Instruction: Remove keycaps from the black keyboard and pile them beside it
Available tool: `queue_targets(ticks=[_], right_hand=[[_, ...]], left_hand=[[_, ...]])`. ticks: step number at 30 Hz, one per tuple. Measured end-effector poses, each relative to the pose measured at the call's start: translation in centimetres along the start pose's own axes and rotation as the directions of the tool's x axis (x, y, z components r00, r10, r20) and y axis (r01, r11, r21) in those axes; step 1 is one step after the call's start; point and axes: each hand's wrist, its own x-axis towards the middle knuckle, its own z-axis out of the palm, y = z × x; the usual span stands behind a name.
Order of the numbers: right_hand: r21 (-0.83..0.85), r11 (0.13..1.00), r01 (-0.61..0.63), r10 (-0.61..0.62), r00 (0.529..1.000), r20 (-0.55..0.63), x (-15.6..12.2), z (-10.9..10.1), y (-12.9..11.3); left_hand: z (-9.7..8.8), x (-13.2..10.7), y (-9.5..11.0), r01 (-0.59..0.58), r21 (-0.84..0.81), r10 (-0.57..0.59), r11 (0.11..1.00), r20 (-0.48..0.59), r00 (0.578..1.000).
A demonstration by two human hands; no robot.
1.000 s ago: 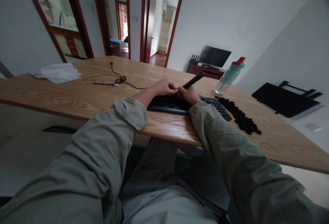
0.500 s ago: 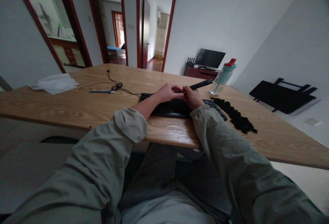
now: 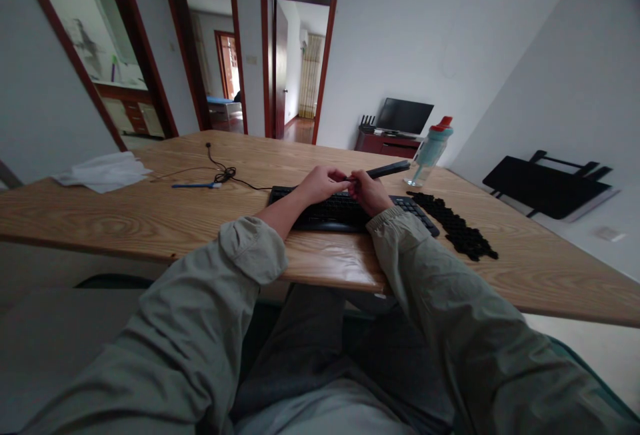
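Keyboard sits at the desk's near edge; right hand grips a dark tool, left hand seemingly pinches its tip; keep it steady.

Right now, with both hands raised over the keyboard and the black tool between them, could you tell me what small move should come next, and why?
Probably lower the tool's tip back to the keyboard. The right hand grips the black tool nearly level, and the left hand pinches at its near end, both above the keys. A heap of pulled black keycaps lies at the right, suggesting more remain.
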Motion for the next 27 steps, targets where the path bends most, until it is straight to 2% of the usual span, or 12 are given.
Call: queue_targets(ticks=[4, 8, 16, 23, 27], right_hand=[[-0.048, 0.999, 0.023, -0.024, 1.0, -0.01, -0.1, 0.2, 0.0], [-0.075, 0.995, 0.061, -0.06, 0.998, 0.012, -0.2, 0.2, 0.0], [-0.021, 1.0, 0.004, -0.002, 0.996, 0.086, 0.1, -0.2, 0.3], [-0.029, 1.0, -0.01, 0.013, 0.996, 0.088, -0.2, -0.1, 0.0], [-0.024, 1.0, -0.007, 0.01, 0.996, 0.092, -0.3, 0.0, -0.2]], left_hand=[[0.2, 0.2, -0.6, -0.021, -0.009, 0.021, 1.0, -0.001, 1.0], [0.4, 0.3, -0.9, 0.017, -0.022, -0.017, 1.0, -0.002, 1.0], [0.1, -0.2, -0.2, 0.029, -0.029, -0.029, 0.999, -0.011, 1.0], [0.1, -0.2, 0.0, 0.042, -0.008, -0.042, 0.999, -0.043, 0.998], [-0.1, -0.4, 0.4, 0.088, -0.069, -0.091, 0.994, -0.038, 0.995]])
